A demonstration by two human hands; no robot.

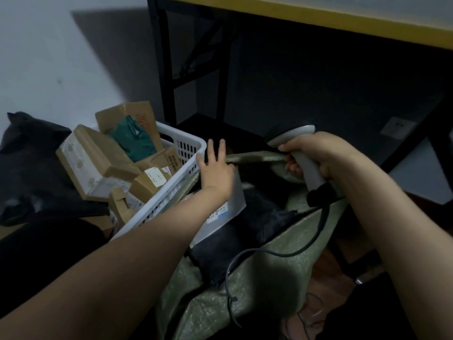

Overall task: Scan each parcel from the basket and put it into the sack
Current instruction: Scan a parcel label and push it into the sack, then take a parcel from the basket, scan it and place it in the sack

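Head view: basket [187, 136] (parcels [98, 158] inside) beside yellow-edged table [318, 23], white wall [49, 57] behind.

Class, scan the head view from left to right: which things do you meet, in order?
Dark grey bag → white basket → left hand → scanner gripped by the right hand → wall socket.

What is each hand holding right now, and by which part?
The right hand grips the scanner by its handle. The left hand holds nothing; it lies open over the grey parcel.
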